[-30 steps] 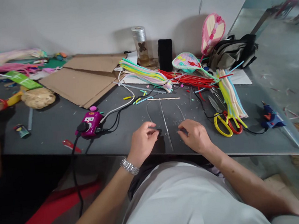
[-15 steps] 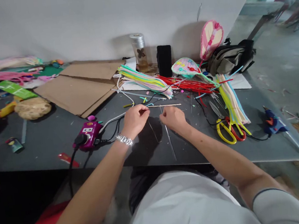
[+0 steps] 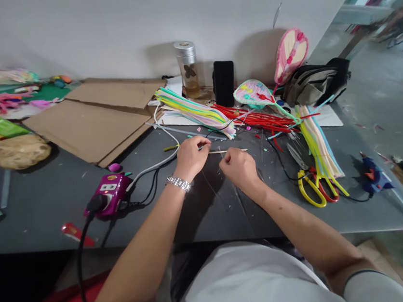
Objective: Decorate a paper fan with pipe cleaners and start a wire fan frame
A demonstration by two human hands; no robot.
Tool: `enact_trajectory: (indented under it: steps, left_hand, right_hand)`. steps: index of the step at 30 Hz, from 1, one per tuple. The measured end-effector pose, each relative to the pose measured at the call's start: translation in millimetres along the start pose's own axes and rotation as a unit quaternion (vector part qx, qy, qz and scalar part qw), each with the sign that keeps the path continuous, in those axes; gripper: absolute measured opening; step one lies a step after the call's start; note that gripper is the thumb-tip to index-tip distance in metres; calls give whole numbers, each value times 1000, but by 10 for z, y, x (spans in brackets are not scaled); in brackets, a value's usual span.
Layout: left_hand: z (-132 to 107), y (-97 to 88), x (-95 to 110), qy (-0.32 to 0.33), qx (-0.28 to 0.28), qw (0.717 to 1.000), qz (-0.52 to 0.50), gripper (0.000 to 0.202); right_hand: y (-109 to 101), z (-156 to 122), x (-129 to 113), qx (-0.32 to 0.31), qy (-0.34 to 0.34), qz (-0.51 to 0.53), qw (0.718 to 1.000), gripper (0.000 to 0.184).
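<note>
My left hand (image 3: 193, 157), with a metal-band watch (image 3: 179, 182) at the wrist, is closed in a pinch over the table. What it pinches is too thin to make out; a fine wire (image 3: 212, 185) runs down from just below its fingertips. Close on its right, my right hand (image 3: 239, 167) is curled with thumb and fingers together. Thin, clear-looking strands (image 3: 241, 200) pass beside and below it, and whether its fingers grip one is hidden. A slim pale stick (image 3: 230, 150) lies on the table just beyond both hands.
Pipe-cleaner bundles (image 3: 197, 110), red stems (image 3: 256, 118), a phone (image 3: 224, 84) and a bottle (image 3: 188, 70) stand or lie behind. Scissors (image 3: 312, 194) and a glue gun (image 3: 376, 174) are at right. A purple power socket (image 3: 109, 193), cardboard (image 3: 71, 129) and red cutter (image 3: 76, 233) are left.
My left hand has shifted right, closer to my right hand. Both hands have come slightly nearer to me. The view has also turned a little, and a co-worker's hand at left has left it.
</note>
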State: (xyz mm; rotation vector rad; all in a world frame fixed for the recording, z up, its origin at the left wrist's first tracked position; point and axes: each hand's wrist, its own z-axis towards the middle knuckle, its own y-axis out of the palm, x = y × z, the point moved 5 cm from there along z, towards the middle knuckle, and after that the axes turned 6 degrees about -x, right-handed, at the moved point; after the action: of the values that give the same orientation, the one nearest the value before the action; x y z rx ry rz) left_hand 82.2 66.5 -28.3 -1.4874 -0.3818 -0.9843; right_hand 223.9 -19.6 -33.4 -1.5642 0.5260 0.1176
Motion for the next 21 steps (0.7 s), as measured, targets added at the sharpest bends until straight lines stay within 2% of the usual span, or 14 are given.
enact_trajectory:
  steps: [6,11,14,21]
  left_hand:
    - [-212,-68,288,24,-54,993,-103,13]
    - [-290,-62,484,31,-84,989,-116,13]
    - [-267,-54,494,20,-76,989,-122,14]
    - [-196,40,413,6,-73,981,-179,16]
  right_hand:
    - [-232,-318,137,63,-40,114,991,14]
    - [-288,-455,221,81,-78,244,963,6]
    - [-247,-441,285,82,-84,308,944,2]
    - [-83,-300,454,47,-42,432,900,17]
